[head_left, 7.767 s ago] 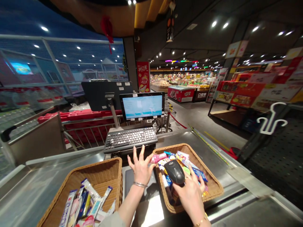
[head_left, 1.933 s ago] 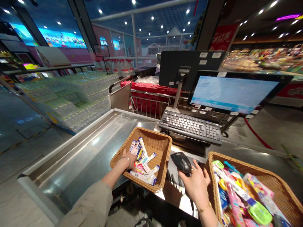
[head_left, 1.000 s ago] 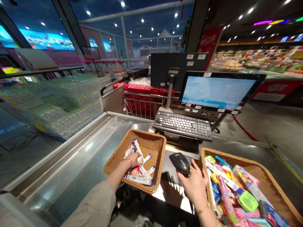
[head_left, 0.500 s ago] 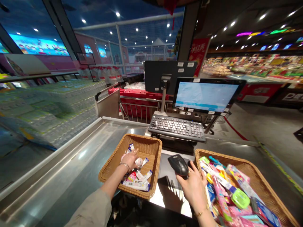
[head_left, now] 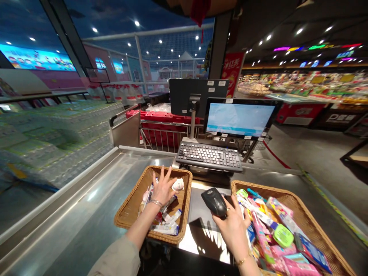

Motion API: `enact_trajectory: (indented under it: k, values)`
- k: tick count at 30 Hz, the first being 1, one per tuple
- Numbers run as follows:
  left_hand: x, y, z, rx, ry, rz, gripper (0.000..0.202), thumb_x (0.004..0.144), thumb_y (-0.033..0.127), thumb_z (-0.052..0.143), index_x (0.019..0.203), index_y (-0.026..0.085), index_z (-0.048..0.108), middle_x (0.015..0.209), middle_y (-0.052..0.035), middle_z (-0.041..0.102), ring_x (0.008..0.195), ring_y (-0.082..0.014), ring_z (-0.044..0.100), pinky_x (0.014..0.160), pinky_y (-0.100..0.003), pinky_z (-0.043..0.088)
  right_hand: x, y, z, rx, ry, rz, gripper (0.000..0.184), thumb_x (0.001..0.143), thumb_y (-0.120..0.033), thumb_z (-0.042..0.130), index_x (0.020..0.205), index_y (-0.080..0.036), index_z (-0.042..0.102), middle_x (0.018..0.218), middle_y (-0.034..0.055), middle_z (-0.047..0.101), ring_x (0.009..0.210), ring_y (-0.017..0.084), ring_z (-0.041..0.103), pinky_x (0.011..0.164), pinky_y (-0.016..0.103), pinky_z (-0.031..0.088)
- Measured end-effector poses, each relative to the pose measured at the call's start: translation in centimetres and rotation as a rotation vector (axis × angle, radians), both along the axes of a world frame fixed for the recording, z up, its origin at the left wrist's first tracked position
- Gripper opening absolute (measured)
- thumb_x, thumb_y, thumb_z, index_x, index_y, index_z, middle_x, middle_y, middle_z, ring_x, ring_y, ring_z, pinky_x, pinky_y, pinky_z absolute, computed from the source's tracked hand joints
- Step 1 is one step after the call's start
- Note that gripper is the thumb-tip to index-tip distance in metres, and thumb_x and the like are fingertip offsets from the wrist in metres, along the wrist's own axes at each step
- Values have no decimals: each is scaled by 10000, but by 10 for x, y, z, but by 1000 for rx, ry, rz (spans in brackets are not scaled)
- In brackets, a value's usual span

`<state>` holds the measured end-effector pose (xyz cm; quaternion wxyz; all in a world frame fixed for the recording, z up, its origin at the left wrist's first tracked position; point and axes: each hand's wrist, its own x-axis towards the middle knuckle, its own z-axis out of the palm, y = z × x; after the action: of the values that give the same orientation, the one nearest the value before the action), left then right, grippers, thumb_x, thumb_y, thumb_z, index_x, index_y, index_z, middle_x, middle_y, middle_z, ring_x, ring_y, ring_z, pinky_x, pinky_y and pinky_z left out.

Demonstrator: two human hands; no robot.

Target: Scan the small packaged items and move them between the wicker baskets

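My left hand (head_left: 163,189) is over the left wicker basket (head_left: 126,205) with its fingers spread. A small round white item with a face-like print (head_left: 178,184) lies beside its fingertips. Several slim white-and-blue packets (head_left: 169,229) are in the same basket, partly hidden by my hand and wrist. Closed round a black barcode scanner (head_left: 214,201), my right hand (head_left: 231,222) is between the two baskets. The scanner's head points up and to the left; its handle is hidden in my palm.
At the right, another wicker basket (head_left: 310,214) holds many colourful packaged goods, among them a green-lidded item (head_left: 283,235). A keyboard (head_left: 208,155) and a lit monitor (head_left: 240,118) stand behind the baskets. A metal counter (head_left: 86,214) with a raised edge extends left.
My left hand has lifted a little and its fingers have spread apart. The round white item and packets in the left basket have shifted. My right hand keeps hold of the scanner.
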<state>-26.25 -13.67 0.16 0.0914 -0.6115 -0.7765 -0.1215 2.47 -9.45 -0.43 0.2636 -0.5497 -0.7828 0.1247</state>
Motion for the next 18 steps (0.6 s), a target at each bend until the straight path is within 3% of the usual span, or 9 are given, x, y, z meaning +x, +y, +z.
enact_trajectory:
  k: [7, 18]
  values:
    - [26, 6, 5, 119, -35, 25, 529, 736, 447, 802, 1246, 390, 675, 1647, -54, 224, 1517, -443, 38, 1137, -761, -32, -2, -7, 12, -19, -37, 39, 381, 736, -294, 631, 1107, -269, 712, 1398, 48, 595, 1429, 335, 361, 1163, 602, 172]
    - [45, 13, 1, 144, -69, 29, 544, 726, 485, 798, 1247, 387, 673, 1636, -47, 259, 1517, -444, 37, 1125, -774, -59, -6, -11, 22, -13, -38, 102, 261, 732, -262, 639, 968, -274, 749, 1376, 19, 613, 1451, 327, 331, 1177, 601, 143]
